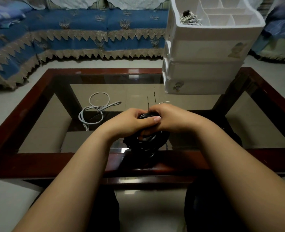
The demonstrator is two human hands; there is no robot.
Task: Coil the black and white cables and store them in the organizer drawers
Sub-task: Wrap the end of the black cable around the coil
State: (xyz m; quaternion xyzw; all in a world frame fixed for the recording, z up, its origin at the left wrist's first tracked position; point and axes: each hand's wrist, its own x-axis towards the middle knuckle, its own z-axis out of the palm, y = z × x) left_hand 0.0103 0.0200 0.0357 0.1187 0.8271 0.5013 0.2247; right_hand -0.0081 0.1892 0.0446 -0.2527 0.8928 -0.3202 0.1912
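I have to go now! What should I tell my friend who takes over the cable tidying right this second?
Both hands, left hand and right hand, grip the coiled black cable above the glass-topped wooden table, apparently fastening it with a thin twist tie.
Done: one whitish coiled cable lies in the white plastic drawer organizer's top tray.
Left: store the black coil, then coil the loose grey-white cable on the glass.
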